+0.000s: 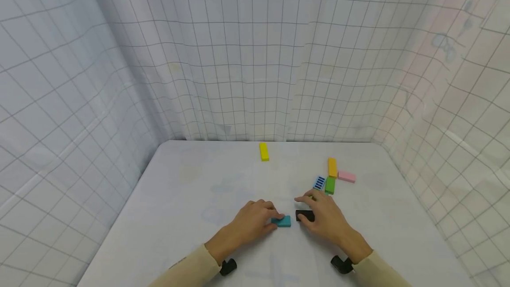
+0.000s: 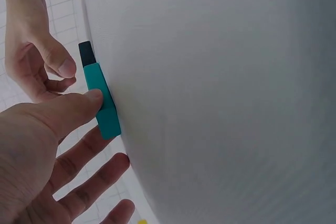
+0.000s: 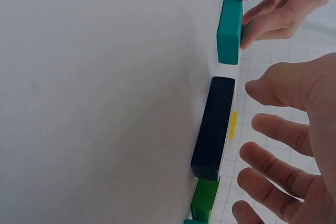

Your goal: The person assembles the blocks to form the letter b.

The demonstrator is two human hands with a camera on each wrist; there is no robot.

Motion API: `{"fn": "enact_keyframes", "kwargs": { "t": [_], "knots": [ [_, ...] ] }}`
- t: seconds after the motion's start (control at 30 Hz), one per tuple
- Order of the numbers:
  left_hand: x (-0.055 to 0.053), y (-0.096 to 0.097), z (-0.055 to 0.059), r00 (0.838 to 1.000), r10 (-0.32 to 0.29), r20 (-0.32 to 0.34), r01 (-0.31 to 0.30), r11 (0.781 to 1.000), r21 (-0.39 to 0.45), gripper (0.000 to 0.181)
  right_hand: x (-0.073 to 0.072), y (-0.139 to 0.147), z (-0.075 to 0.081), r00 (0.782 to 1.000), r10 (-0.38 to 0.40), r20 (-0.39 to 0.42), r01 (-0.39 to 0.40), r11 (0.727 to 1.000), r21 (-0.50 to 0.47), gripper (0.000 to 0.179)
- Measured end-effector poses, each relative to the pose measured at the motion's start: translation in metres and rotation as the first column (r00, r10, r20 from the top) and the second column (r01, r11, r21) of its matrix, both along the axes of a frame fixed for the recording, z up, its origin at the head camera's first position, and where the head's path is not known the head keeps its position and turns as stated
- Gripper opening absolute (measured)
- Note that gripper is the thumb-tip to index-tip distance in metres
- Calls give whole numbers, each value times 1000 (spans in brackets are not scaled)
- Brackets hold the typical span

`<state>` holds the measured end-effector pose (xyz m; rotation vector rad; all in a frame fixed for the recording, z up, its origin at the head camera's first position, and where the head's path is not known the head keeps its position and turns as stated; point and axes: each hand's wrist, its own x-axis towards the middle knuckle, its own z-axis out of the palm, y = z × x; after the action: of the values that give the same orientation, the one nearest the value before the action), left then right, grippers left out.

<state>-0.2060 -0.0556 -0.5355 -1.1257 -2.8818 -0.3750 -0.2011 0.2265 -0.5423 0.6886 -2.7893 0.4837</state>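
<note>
My left hand point(image 1: 251, 221) pinches a small teal rectangular block point(image 1: 284, 222) between thumb and fingers, low over the white table. In the left wrist view the thumb presses on one face of the teal block point(image 2: 107, 109), and the other fingers spread away from it. A black rectangular block point(image 1: 303, 215) lies just to the right of the teal one. Over the black block hovers my right hand point(image 1: 327, 217), fingers loosely bent. The right wrist view shows its thumb and fingers apart from the black block point(image 3: 212, 129), gripping nothing.
Beyond the right hand lie a light blue piece with dark rectangles point(image 1: 319, 183), a green block point(image 1: 330, 185), an orange block point(image 1: 332, 167) and a pink block point(image 1: 346, 176). A yellow block point(image 1: 264, 151) is near the far edge. Gridded white curtains point(image 1: 263, 56) surround the table.
</note>
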Motion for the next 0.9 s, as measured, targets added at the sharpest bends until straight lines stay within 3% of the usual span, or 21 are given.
{"fn": "enact_keyframes", "kwargs": {
  "t": [0.3, 0.67, 0.9],
  "knots": [
    [1, -5, -2, 998, 53, -30, -53, 998, 22, 32, 0, -10, 0, 996, 88, -17, -88, 996, -2, 39],
    [2, -12, -2, 990, 127, -57, -122, 989, 82, 33, 3, -27, 5, 977, 187, 102, -189, 982, 16, 27],
    [2, -16, 1, 985, 175, 0, -174, 980, 101, 36, 2, -35, 6, 972, 201, 123, -209, 976, 55, 27]
  ]
}}
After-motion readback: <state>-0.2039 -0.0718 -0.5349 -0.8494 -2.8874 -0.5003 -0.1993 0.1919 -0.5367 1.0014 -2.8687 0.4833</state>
